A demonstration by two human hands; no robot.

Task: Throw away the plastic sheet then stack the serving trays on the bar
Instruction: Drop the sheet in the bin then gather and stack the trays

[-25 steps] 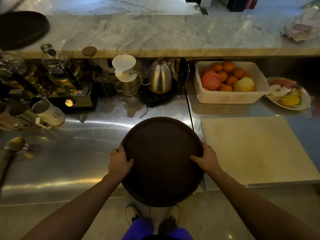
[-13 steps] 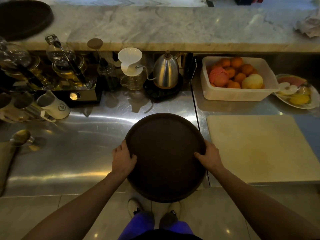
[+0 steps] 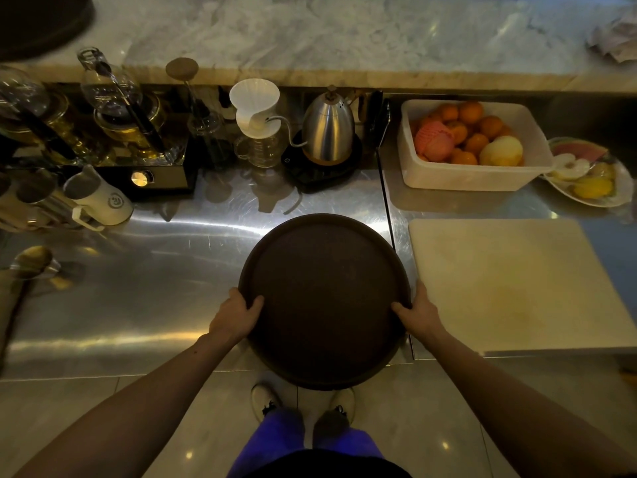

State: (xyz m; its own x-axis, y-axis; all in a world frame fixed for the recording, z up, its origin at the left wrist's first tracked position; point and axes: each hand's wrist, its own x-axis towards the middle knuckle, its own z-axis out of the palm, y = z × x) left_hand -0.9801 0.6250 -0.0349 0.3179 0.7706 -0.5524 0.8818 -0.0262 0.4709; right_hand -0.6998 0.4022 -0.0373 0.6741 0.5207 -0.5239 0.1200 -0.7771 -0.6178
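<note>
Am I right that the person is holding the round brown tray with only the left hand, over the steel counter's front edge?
Not quite: the head view shows both hands on the round brown tray, the left hand and the right hand at opposite sides. It does sit over the steel counter's front edge.

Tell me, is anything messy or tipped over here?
The white pitcher at the left lies on its side on the steel counter. A crumpled wad sits on the marble bar at far right. The round tray, held level by left hand and right hand, looks fine.

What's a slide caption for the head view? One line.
Both hands, left and right, grip a round brown serving tray above the steel counter.
</note>
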